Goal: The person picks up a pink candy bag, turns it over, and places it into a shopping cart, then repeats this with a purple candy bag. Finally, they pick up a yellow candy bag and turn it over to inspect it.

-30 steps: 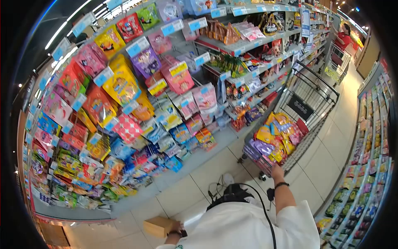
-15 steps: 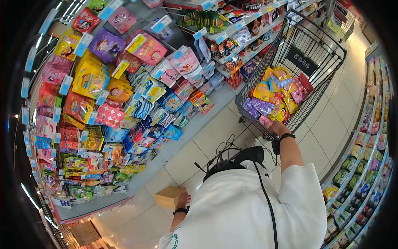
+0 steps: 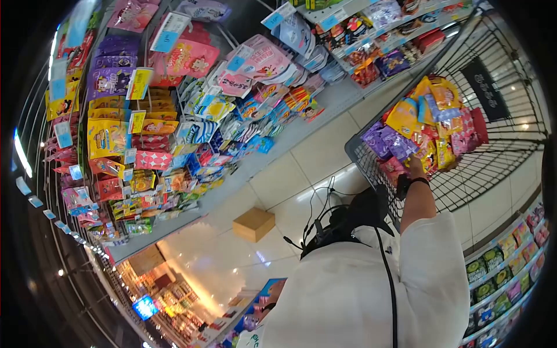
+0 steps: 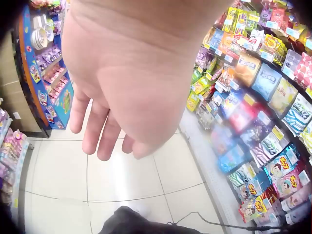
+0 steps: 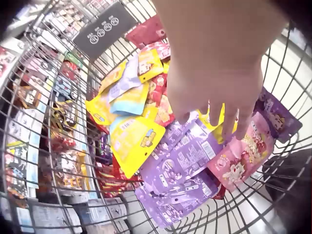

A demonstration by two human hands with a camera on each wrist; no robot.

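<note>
The right hand (image 5: 219, 73) hung inside the shopping cart (image 5: 39, 122), in the upper right of the wrist view, palm down over the heap of snack packets. Its fingers (image 5: 229, 122) were spread a little and nearly straight, pointing down and gripping nothing. Their tips reached the pink packet (image 5: 239, 156) at the right of the heap, though whether they touched it or hovered just above could not be told. Just beside it, towards the middle of the frame, lay a purple packet (image 5: 180, 161), and left of that a yellow packet (image 5: 131, 141) lay tilted on top of the others. A black label (image 5: 100, 29) hung on the cart's far wire wall in the upper left.

The left hand (image 4: 126, 83) filled the upper middle of its own wrist view, with the fingers (image 4: 105, 136) hanging loose and slightly apart, holding nothing, above the pale tiled floor (image 4: 122, 180). Racks of hanging snack bags (image 4: 253, 97) ran down the right side of that frame.

In the head view, the cart stood at the right, and a cardboard box (image 3: 253, 224) sat on the floor near the centre, well apart from both hands. The display wall of bags (image 3: 145, 127) covered the left half.
</note>
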